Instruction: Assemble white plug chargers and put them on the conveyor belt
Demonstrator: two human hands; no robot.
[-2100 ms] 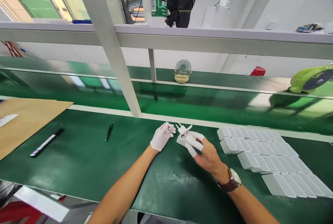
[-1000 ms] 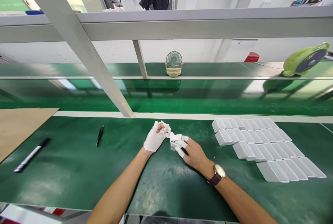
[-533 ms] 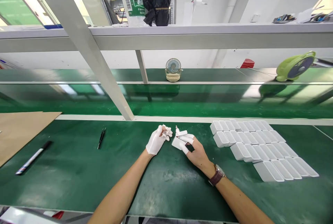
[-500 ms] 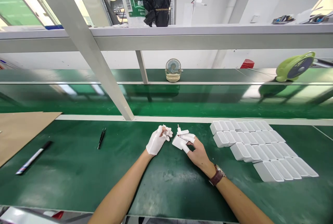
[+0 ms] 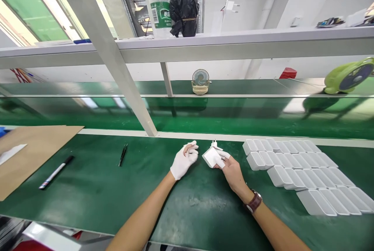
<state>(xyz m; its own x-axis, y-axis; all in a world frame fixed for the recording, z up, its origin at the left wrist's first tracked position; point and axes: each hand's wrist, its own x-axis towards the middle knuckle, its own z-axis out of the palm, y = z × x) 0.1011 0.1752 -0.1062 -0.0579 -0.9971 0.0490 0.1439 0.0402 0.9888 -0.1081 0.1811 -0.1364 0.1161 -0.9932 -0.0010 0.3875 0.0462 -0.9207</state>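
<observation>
My right hand (image 5: 230,167), with white finger cots and a brown wristwatch, grips a small white plug adapter (image 5: 212,156) with its metal pins pointing up, held just above the green bench (image 5: 96,188). My left hand (image 5: 184,160) wears a white glove and rests on the bench just left of the adapter, its fingers curled together; anything inside them is hidden. The two hands are a little apart.
Rows of white casings (image 5: 298,169) lie to the right. Black tweezers (image 5: 122,154), a marker pen (image 5: 56,172) and a brown board (image 5: 32,150) lie to the left. A slanted white post (image 5: 128,87) stands ahead. Two small fans (image 5: 200,81) and a bottle (image 5: 159,4) sit on the shelves.
My right hand has turned the adapter so its casing faces me and its pins point up. My left hand has drawn back slightly and curled. The view has shifted a little.
</observation>
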